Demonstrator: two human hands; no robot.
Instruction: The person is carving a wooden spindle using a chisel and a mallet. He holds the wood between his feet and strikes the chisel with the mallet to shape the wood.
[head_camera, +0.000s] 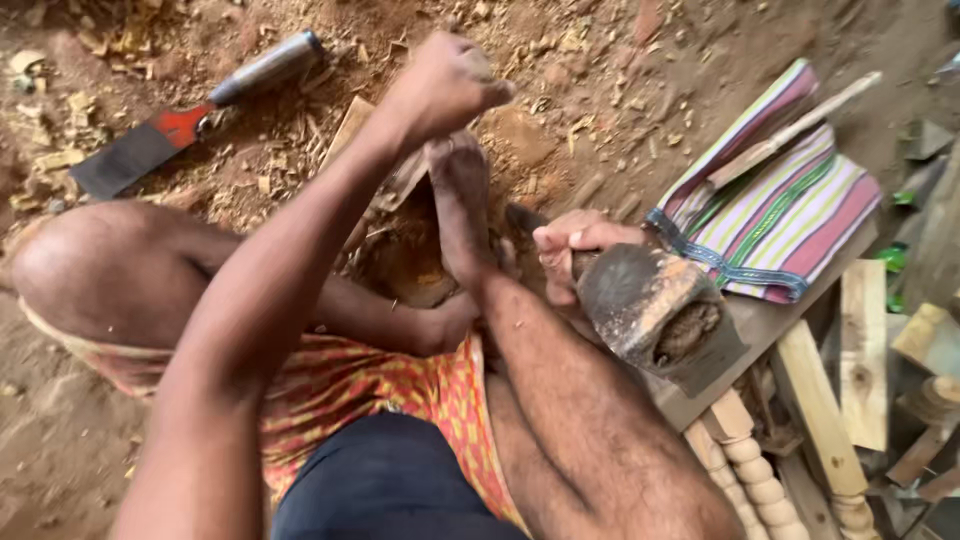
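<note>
While the person sits on the dirt floor with one knee drawn up, the left hand is raised over the work, its grip closed tight into a fist around the top of a wooden piece that slants down between the legs; only a little of what the fist encloses shows past the knuckles. The right hand sits lower and to the right, its grip clamped around the handle of a heavy mallet, whose worn, chipped head points toward the camera and hangs just beside the right shin. A bare foot presses down along the wooden piece, touching it and holding it against the ground, with a hollowed, reddish-brown cavity visible just below the toes. The ground is strewn with wood chips and shavings. At the upper left lies a broad chisel with a dark blade, a red patch and a grey handle, well apart from both hands. To the right a folded striped cloth rests on a plank, with a thin wooden stick lying across it. Near the lower right are turned wooden spindles and several cut wood blocks.
</note>
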